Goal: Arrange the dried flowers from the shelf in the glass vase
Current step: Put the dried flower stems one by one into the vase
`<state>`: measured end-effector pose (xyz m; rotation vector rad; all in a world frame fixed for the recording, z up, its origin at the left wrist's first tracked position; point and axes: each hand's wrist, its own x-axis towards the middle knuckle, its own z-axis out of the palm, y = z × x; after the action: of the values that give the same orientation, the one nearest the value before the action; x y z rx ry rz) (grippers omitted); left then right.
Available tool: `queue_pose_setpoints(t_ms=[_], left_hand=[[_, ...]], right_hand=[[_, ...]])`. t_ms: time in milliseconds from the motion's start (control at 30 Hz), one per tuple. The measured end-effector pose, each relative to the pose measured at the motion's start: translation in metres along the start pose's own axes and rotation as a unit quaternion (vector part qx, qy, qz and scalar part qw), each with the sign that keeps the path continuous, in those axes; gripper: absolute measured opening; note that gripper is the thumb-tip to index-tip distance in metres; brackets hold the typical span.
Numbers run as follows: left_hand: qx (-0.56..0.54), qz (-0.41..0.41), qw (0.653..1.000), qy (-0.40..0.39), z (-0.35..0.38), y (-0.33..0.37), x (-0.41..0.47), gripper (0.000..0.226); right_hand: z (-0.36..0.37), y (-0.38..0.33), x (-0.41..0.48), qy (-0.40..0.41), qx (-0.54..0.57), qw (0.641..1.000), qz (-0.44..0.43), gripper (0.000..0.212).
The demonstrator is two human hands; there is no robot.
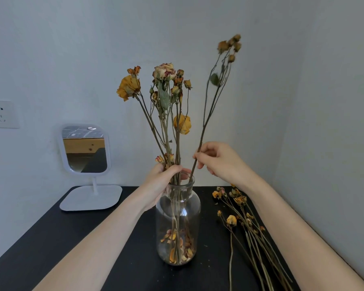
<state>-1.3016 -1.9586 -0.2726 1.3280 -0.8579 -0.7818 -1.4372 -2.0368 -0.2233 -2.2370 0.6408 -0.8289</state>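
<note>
Our left hand (165,182) gripped the bunch of dried flowers (164,97) right at the mouth of the glass vase (178,223), which stood on the black surface (57,234). Our right hand (218,160) pinched one tall stem (236,46), its foot in the neck. Loose flowers (242,219) lay just right of the vase.

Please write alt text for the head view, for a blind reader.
The right hand pinches a dried flower stem standing in a glass vase, while the left hand grips the bunch already in it. More dried flowers lie on the black table, right of the vase.
</note>
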Motion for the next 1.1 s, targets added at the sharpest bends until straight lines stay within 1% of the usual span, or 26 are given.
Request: queue_pose_setpoints(t_ms=[33, 100, 200, 333, 433, 600, 800, 967, 1033, 1100], left_hand=[[0.003, 0.001, 1.0, -0.002, 0.0, 0.0, 0.0, 0.024], [0.006, 0.003, 1.0, -0.008, 0.0, 0.0, 0.0, 0.026], [0.008, -0.001, 1.0, -0.01, -0.001, 0.0, 0.0, 0.032], [0.002, -0.004, 1.0, -0.017, -0.003, -0.001, 0.0, 0.028], [0.0, -0.007, 1.0, -0.009, -0.002, -0.001, -0.001, 0.031], [0.005, -0.006, 1.0, -0.001, -0.001, 0.0, 0.0, 0.033], [0.026, -0.004, 1.0, -0.003, -0.003, -0.001, 0.0, 0.033], [0.025, 0.011, 1.0, 0.002, -0.007, -0.006, -0.002, 0.048], [0.043, 0.023, 0.999, 0.005, -0.01, -0.009, -0.008, 0.054], [0.051, 0.042, 0.998, 0.022, -0.012, -0.013, -0.02, 0.065]], right_hand=[[0.003, 0.0, 0.0, -0.014, -0.01, 1.0, 0.006, 0.013], [0.006, 0.0, 0.001, -0.016, 0.009, 1.0, 0.019, 0.011], [0.006, -0.002, 0.004, 0.024, 0.046, 0.998, 0.022, 0.009], [0.009, -0.004, 0.005, 0.054, 0.076, 0.996, 0.01, 0.01], [0.01, -0.004, 0.004, 0.075, 0.105, 0.992, 0.007, 0.012], [0.019, 0.003, 0.005, 0.042, 0.062, 0.997, 0.033, 0.013], [0.018, 0.009, 0.003, 0.059, 0.067, 0.995, 0.041, 0.014], [0.013, 0.012, -0.004, 0.046, 0.068, 0.994, 0.065, 0.015], [0.011, 0.014, -0.007, 0.04, 0.072, 0.994, 0.066, 0.01], [0.009, 0.015, -0.011, 0.038, 0.075, 0.994, 0.066, 0.005]])
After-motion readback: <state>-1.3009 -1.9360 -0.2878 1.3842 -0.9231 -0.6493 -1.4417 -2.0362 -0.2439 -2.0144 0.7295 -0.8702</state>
